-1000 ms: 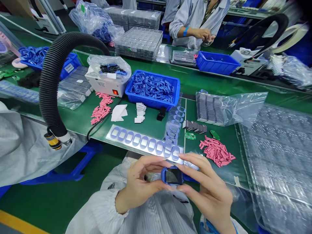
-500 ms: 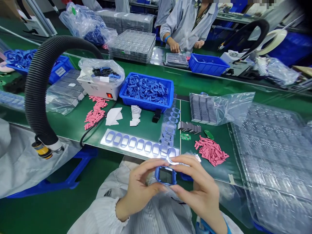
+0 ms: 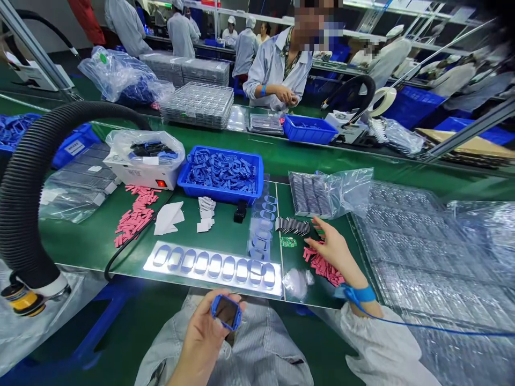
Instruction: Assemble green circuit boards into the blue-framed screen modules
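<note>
My left hand (image 3: 207,327) is closed on a blue watch case (image 3: 226,312) with a dark screen in it, held over my lap. Stretched out over the bench, my right hand (image 3: 332,247) has its thumb and fingers apart around a green circuit board (image 3: 321,232), mostly hidden by the fingers; contact cannot be made out. Beneath that hand lies a heap of pink strips (image 3: 322,265). Just left of its fingertips are a row of dark, white-edged screens (image 3: 293,226) and another green circuit board (image 3: 288,242).
A sheet of blue-rimmed oval stickers (image 3: 215,268) lies along the front edge. Behind it stands a blue bin (image 3: 221,177) of blue plastic parts. A black flexible hose (image 3: 24,177) arches at left. Clear plastic trays (image 3: 418,257) cover the right side. A co-worker (image 3: 277,69) sits opposite.
My right hand has let go of the watch case and moved forward and right to the circuit board. My left hand keeps the case, now lower left. The view has tilted up.
</note>
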Tool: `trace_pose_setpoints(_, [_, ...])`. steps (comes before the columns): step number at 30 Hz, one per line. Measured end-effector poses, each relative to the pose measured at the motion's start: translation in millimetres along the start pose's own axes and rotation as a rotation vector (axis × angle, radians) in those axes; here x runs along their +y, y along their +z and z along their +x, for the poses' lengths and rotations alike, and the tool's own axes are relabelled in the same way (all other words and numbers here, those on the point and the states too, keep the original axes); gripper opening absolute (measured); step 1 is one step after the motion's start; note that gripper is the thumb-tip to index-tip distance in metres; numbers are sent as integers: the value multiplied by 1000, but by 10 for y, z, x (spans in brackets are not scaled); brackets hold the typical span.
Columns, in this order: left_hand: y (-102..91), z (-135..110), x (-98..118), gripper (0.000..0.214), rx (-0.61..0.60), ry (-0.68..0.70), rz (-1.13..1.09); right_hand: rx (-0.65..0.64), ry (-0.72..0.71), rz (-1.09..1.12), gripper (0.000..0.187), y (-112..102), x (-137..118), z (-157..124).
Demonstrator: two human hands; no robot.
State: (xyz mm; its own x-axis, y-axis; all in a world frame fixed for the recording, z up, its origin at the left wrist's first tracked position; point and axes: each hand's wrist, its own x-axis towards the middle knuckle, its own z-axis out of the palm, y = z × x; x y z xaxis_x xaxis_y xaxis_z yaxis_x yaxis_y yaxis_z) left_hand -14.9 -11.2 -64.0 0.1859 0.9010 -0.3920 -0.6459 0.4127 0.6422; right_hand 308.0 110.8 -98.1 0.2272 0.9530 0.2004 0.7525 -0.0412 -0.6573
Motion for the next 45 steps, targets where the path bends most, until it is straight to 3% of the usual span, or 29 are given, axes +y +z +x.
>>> trace_pose_setpoints(6, [33, -43, -19, 36, 62, 9, 18, -87, -24, 13, 38, 10, 183, 156])
trace_pose_setpoints(14, [109, -33, 27, 39, 63, 3, 67, 6, -17, 110, 57, -158, 190, 43])
trace_pose_setpoints(18, [134, -40, 34, 38, 31, -17, 88, 37, -29, 189, 58, -170, 154, 25])
trace_pose_setpoints(21, [136, -40, 70, 37, -15, -59, 86, 40, -63, 254, 53, -183, -21, -45])
trace_pose_setpoints(25, [169, -12, 96, 37, -108, -154, 118, -66, -177, 275, 37, -221, -571, -369])
trace_pose_setpoints(29, [269, 15, 72, 43, -284, -199, 150, -404, -646, 154, 34, -226, -1171, -779])
trace_pose_setpoints(32, [324, 5, 61, 36, -343, -189, 150, -503, -785, 105, 34, -207, -1384, -939])
trace_pose_setpoints(37, [318, -38, 60, 34, -349, -159, 153, -513, -781, 105, 35, -189, -1452, -985])
trace_pose_setpoints(45, [246, -33, 35, 41, -411, -133, 253, -581, -565, 308, 32, -183, -1550, -1016])
